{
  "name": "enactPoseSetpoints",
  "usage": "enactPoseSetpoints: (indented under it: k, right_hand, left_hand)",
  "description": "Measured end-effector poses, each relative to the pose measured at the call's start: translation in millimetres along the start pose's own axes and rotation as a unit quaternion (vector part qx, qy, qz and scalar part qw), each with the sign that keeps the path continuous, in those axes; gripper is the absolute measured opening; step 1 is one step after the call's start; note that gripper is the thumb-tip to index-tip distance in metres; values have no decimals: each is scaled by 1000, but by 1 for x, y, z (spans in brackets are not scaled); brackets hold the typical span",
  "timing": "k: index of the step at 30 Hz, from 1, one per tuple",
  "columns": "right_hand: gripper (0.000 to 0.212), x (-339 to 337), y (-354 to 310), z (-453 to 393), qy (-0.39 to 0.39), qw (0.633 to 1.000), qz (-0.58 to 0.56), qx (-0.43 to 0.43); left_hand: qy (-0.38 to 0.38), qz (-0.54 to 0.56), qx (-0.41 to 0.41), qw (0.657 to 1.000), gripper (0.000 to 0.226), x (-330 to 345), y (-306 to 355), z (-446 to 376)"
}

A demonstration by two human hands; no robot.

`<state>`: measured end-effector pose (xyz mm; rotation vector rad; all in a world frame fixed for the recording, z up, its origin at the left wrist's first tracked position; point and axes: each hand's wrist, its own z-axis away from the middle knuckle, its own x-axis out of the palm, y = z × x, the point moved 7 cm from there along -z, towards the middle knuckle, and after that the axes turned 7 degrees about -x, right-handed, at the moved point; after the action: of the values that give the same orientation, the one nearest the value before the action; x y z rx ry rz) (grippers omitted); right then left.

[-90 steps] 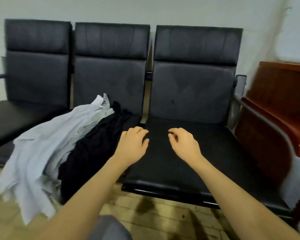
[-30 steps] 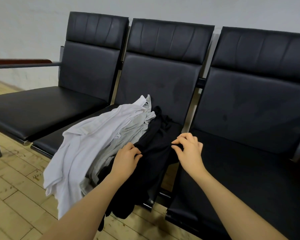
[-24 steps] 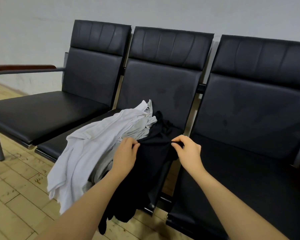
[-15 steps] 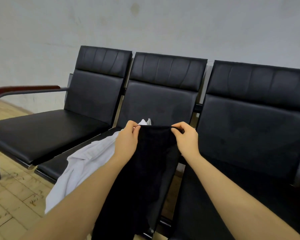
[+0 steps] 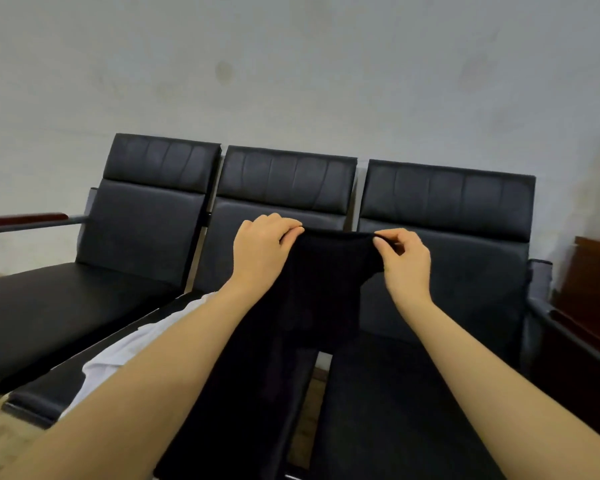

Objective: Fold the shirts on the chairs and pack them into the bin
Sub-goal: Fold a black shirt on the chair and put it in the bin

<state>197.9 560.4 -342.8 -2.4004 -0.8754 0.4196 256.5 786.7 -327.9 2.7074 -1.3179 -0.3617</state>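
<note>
Against the pale wall (image 5: 291, 64) stands a row of three black chairs, and the middle chair (image 5: 284, 181) serves as the landmark. Directly in front of its backrest, a black shirt (image 5: 312, 306) hangs in the air, held up by its top edge, which is drawn nearly straight between two hands. Left hand (image 5: 260, 252): fingers curled over, grip clamped on the shirt's upper left corner, thumb side pinching the cloth. Right hand (image 5: 407, 261): grip likewise clamped, thumb and forefinger pinching the upper right corner, remaining fingers curled below. Both hands sit level with the lower part of the middle chair's backrest, near each other, with the cloth bridging them. Below the hands, the black shirt drapes downward past the front edge of the middle chair's seat and covers the gap between that chair and the right chair (image 5: 444, 202); its lower end runs out of frame. On the middle chair's seat, left of the hanging shirt and partly hidden behind the left forearm, lies a white shirt (image 5: 118, 355), rumpled, spilling toward the seat's front edge. Left of the middle chair, the left chair (image 5: 142, 202) shows a bare black seat and a wood-topped armrest (image 5: 25, 220) at its far side. Beyond the right chair, dark brown wooden furniture (image 5: 596, 271), blurred. Wooden floor (image 5: 0, 441) shows below the seats.
</note>
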Motion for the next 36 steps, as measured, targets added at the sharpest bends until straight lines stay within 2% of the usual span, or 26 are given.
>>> enactPoseSetpoints:
  k: [5, 13, 16, 21, 24, 27, 29, 33, 36]
  right_hand:
    - [10, -70, 7, 4, 16, 999, 47, 9]
    - [11, -188, 39, 28, 70, 990, 117, 42]
    - [10, -220, 60, 36, 72, 986, 139, 61]
    - [8, -256, 115, 65, 30, 973, 196, 121]
    - [10, -263, 151, 95, -13, 955, 244, 166]
    - [16, -259, 178, 122, -73, 926, 313, 198]
    - [23, -250, 185, 138, -115, 915, 342, 181]
    - [34, -223, 188, 172, -213, 914, 334, 84]
    - [59, -192, 201, 196, -366, 862, 350, 36]
  left_hand:
    - [-3, 33, 47, 998, 29, 25, 55, 2]
    - [-106, 136, 49, 984, 18, 76, 154, 42]
    - [-164, 143, 15, 976, 21, 103, 183, 57]
    - [-278, 134, -86, 947, 27, 163, 204, 104]
    - [-381, 103, -158, 905, 27, 200, 196, 150]
    - [-436, 73, -182, 878, 30, 220, 192, 189]
    - [-447, 68, -152, 879, 33, 224, 197, 207]
    - [-464, 75, -59, 881, 34, 220, 205, 240]
    - [-494, 19, -46, 868, 44, 218, 192, 268]
